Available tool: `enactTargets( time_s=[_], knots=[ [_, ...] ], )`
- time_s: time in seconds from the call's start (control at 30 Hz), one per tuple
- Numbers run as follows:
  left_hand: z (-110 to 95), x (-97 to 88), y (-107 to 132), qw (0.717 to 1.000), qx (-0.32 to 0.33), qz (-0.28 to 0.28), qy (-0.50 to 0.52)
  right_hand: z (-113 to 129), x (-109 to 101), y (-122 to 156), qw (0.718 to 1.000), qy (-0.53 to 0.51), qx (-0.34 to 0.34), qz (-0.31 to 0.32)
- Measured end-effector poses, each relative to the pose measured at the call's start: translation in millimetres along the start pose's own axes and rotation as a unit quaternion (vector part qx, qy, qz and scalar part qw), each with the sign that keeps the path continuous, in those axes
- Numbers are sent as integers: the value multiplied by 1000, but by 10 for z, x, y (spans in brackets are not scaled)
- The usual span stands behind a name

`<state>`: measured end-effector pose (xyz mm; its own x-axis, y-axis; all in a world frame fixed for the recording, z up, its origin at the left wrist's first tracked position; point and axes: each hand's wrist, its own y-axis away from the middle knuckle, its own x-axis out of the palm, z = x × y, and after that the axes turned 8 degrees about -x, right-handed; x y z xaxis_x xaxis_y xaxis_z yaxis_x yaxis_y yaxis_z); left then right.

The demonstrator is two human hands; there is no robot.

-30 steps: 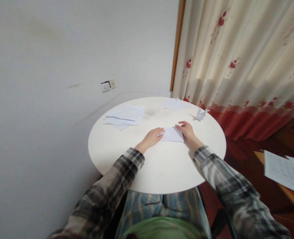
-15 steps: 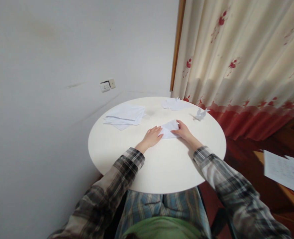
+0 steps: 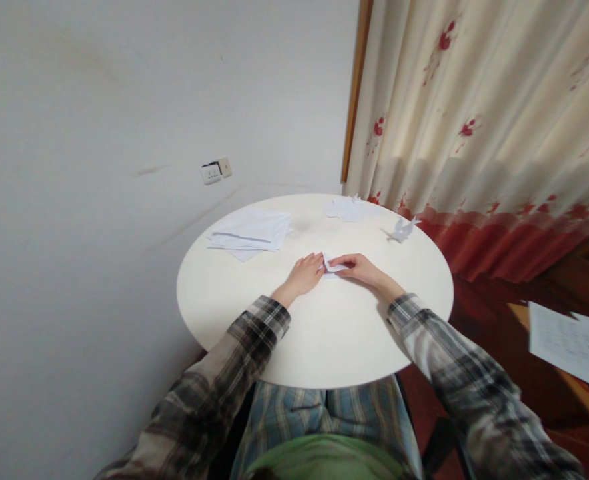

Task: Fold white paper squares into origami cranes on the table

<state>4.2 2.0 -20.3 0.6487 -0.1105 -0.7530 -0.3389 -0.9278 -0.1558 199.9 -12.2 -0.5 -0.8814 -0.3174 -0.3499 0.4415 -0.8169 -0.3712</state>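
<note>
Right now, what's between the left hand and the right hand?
A folded white paper on the round white table; in the head view, the left hand and right hand both touch it.

- Folded paper (image 3: 335,269): left end hidden beneath the left hand (image 3: 304,275), right part partly covered by the right hand's (image 3: 362,268) fingers; full outline cannot be told.
- Loose sheets (image 3: 559,340) at far right: cut off by the picture's edge, their marks too blurred to read.
- Small white piece (image 3: 356,199) at the tabletop's (image 3: 334,333) far rim: too small to make out.
- Paper stack (image 3: 259,227): lower sheets mostly hidden.
- Curtain (image 3: 514,87): cut off above and at right.
</note>
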Motion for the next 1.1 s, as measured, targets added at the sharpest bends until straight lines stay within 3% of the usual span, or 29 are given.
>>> enactTargets(
  time_s=[0.13,0.37,0.63,0.9,1.1],
  knots=[
    [-11,-4,5,999,-3,-7,35,8,7,10,1000,-2,-11,14],
    [-60,-28,21,998,0,8,-59,30,25,14,999,20,-24,7],
    [-89,-39,37,997,2,-2,-75,-2,17,11,995,72,-61,17],
    [-177,-71,65,962,0,29,-271,15,34,10,987,114,-113,21],
    [-190,-78,70,958,3,30,-285,64,36,17,979,150,-135,34]
  ],
)
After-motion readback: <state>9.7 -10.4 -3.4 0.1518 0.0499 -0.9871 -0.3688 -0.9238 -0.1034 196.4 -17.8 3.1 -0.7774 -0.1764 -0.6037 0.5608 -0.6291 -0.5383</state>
